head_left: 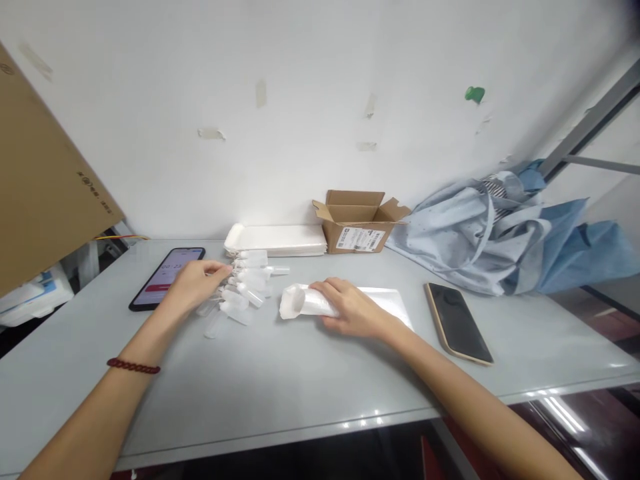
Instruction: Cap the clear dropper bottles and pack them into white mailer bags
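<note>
My left hand (196,283) reaches into a heap of several small clear plastic bottles (243,288) on the grey table (280,380); its fingers are curled around one, though the grip is partly hidden. A dark red bead bracelet (133,365) sits on that wrist. My right hand (350,308) lies closed over a rolled white plastic bag (300,302), pinning it to the table. A flat clear plastic sheet (387,300) lies just behind that hand.
A lit phone (167,277) lies left of the bottles, a dark phone (457,321) to the right. White trays (277,240) and an open cardboard box (357,228) stand by the wall. Blue cloth (500,230) is heaped at the right. A big cardboard sheet (45,187) leans at left.
</note>
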`<state>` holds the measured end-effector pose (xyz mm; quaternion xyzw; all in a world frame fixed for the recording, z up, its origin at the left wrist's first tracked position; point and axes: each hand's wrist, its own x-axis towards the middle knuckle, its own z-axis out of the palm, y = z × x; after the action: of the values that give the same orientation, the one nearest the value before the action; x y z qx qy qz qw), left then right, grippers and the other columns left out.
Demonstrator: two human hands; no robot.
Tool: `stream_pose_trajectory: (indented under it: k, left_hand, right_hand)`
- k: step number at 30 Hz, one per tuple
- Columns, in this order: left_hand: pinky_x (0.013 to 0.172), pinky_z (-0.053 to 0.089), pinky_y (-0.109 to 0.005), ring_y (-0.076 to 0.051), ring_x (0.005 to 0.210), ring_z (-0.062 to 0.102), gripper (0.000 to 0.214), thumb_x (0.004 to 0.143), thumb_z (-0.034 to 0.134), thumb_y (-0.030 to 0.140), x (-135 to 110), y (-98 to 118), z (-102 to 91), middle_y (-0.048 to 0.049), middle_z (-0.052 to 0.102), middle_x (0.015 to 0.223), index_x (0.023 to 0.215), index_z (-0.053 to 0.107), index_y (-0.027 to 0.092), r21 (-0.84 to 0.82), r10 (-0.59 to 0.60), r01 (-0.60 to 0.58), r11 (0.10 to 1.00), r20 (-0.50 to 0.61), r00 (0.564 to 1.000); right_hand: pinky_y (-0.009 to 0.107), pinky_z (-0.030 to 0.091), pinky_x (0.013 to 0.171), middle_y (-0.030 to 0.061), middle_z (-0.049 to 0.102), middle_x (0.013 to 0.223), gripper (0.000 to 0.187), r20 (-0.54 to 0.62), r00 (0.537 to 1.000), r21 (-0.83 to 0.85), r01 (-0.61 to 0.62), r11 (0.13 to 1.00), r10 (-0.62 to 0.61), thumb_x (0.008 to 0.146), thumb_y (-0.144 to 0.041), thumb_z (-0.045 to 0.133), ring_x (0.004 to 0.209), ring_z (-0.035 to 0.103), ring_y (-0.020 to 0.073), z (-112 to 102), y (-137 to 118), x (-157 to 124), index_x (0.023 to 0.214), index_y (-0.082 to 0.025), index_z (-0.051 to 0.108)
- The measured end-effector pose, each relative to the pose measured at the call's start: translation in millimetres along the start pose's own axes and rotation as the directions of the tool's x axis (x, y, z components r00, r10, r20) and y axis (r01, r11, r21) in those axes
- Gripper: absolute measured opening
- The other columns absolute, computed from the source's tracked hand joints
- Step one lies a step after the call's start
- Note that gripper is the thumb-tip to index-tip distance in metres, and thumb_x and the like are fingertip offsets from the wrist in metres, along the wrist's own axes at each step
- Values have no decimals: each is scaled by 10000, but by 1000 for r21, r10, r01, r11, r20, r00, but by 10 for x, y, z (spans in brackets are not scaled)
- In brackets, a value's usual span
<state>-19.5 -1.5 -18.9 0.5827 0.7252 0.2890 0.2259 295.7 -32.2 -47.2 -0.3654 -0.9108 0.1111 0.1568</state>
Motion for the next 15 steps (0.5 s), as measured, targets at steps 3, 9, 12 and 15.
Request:
stream_pose_trajectory:
  k: [3, 9, 12, 15]
  left_hand:
    - [566, 411, -278, -198, 663, 575, 348, 648, 664, 501, 12, -28, 51, -57, 696, 754, 746, 728, 173, -141, -41, 49, 989, 64, 997]
    - [476, 327, -244, -141, 538, 476, 273, 571, 719, 433, -17, 6, 80, -8, 591, 575, 665, 711, 177, -237, -69, 90, 967, 95, 993]
    - [466, 313, -240, -130, 513, 443, 244, 568, 705, 411, -21, 23, 67, 6, 549, 532, 641, 706, 179, -246, -90, 111, 963, 95, 991]
    - [458, 306, -237, -119, 498, 421, 222, 580, 675, 394, -14, 29, 59, 0, 565, 550, 623, 700, 177, -233, -100, 114, 966, 74, 992]
  right_hand:
    - [383, 443, 842, 127, 580, 1101, 525, 0, 1000, -17, -3, 1000, 3, 788, -199, 579, 973, 531, 250, -4, 12, -3, 1295, -144, 457]
    - [394, 435, 873, 135, 581, 1115, 522, 2, 1000, -34, -24, 999, 24, 792, -203, 585, 999, 527, 260, -13, 33, 4, 1293, -133, 456]
    - [387, 436, 867, 132, 578, 1113, 517, 1, 999, -39, -37, 999, 37, 799, -213, 582, 992, 530, 260, -11, 47, 2, 1295, -134, 457]
    - [383, 434, 868, 129, 576, 1118, 520, 4, 999, -36, -44, 998, 44, 806, -223, 581, 996, 530, 259, -9, 56, -4, 1302, -138, 452]
